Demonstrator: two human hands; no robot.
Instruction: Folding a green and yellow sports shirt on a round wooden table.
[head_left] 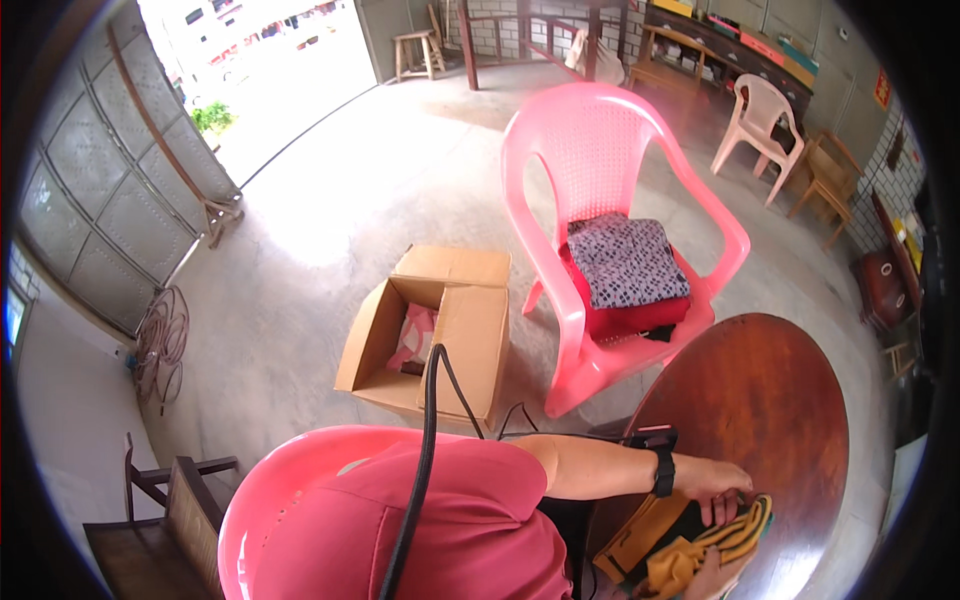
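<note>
On the round wooden table at lower right lies a mustard-yellow and dark green garment [680, 565], bunched up, with a striped band along one edge. My left hand [716, 486], with a black band on its wrist, reaches over the table with its fingers bent down onto the striped part. Nearer the lower edge, my right hand [706, 574] has its fingers closed on the garment's yellow cloth; folds partly hide this hand. The garment's exact kind is unclear.
The round table [770, 400] stands beside a pink plastic chair [590, 130] bearing folded patterned cloth [630, 262] over red cloth. An open cardboard box [465, 350] sits on the floor. A black cable [430, 430] crosses in front of me. A dark wooden chair [190, 500] stands lower left.
</note>
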